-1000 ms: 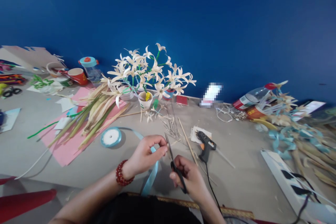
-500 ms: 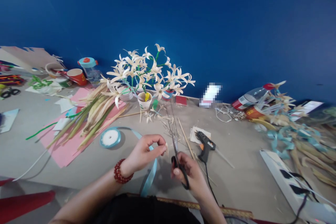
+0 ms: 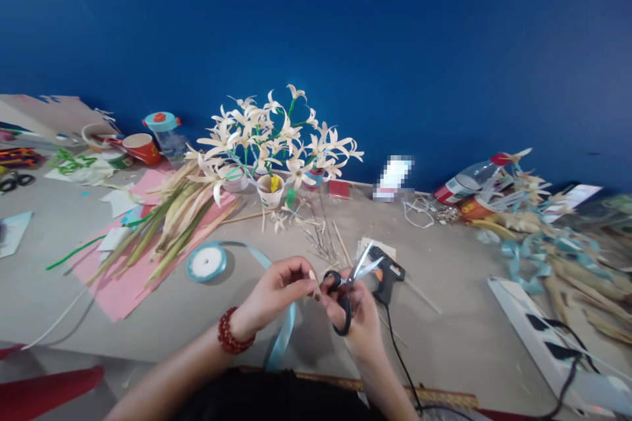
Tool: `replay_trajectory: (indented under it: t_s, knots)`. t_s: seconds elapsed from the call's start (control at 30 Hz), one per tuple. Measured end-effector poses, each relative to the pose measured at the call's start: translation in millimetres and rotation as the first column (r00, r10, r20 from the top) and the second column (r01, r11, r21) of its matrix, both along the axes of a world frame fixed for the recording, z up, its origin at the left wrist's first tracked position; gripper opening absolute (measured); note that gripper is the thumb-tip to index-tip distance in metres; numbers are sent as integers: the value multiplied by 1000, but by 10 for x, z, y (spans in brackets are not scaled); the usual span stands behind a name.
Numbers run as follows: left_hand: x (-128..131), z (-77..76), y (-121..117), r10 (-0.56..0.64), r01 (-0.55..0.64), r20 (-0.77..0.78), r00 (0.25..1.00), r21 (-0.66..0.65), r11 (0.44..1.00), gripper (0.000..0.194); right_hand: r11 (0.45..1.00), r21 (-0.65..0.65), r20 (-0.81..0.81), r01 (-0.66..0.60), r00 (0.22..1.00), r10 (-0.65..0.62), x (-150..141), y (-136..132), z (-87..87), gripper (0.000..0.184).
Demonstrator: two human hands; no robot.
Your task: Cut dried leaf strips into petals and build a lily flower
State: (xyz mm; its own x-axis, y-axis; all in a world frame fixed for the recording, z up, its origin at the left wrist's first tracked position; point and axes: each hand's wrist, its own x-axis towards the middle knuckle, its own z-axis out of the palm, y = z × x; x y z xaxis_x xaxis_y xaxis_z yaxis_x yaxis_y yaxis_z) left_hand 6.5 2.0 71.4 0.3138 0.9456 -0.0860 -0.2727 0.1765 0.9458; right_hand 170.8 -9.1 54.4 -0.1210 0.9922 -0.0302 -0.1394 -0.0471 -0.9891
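Between the thumb and forefinger of my left hand [image 3: 284, 289] is a small pale strip of husk [image 3: 315, 281]. My right hand [image 3: 356, 316] is closed around the black handles of a pair of scissors [image 3: 349, 283], whose blades stand apart and point up to the right. The fingertips of my right hand come up to the strip; whether they grip it too I cannot tell. Beneath my left wrist runs a light blue ribbon [image 3: 282, 335], unwound from a ribbon spool [image 3: 206, 262]. Behind the scissors lies a black glue gun [image 3: 390, 273] on a white pad.
White husk flowers [image 3: 276, 135] stand in cups at the wall. Dried corn husks [image 3: 175, 230] lie on pink paper [image 3: 116, 306] at left. Thin sticks [image 3: 320, 240] are strewn ahead of my hands. At right are a bottle [image 3: 469, 183] and a power strip [image 3: 528, 342].
My right hand has turned the scissors from pointing straight ahead to up and right, and the blades have parted. Its fingertips have moved left to the strip in my left hand.
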Motion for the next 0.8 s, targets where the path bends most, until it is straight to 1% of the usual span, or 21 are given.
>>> replay_trajectory:
  t_s: [0.07, 0.13, 0.17, 0.23, 0.33, 0.4, 0.6, 0.8]
  knots:
    - [7, 2, 8, -45, 45, -15, 999, 15, 999, 19, 1000, -11, 6, 13, 1000, -13, 15, 8, 4, 37]
    - [19, 8, 10, -27, 27, -17, 999, 12, 1000, 18, 999, -26, 16, 31, 999, -30, 53, 5, -17, 36]
    - [23, 13, 9, -3, 3, -10, 1000, 5, 1000, 17, 999, -32, 28, 15, 1000, -14, 82, -4, -36, 35]
    - [27, 26, 7, 49, -49, 20, 999, -4, 999, 15, 994, -51, 59, -98, 993, 101, 154, -36, -81, 34]
    - [21, 47, 10, 93, -93, 74, 993, 1, 996, 12, 943, -91, 59, -320, 943, 326, 256, -109, -140, 39]
    - [19, 56, 17, 112, -112, 103, 988, -1, 994, 11, 917, -106, 53, -385, 919, 391, 294, -155, -156, 43]
    - [36, 41, 25, 123, -121, 129, 984, -20, 992, 11, 908, -137, 74, -397, 910, 409, 280, -177, -124, 47]
    - [29, 18, 11, 114, -115, 130, 985, 5, 993, 11, 901, -175, 113, -397, 901, 419, 288, -147, -120, 47]
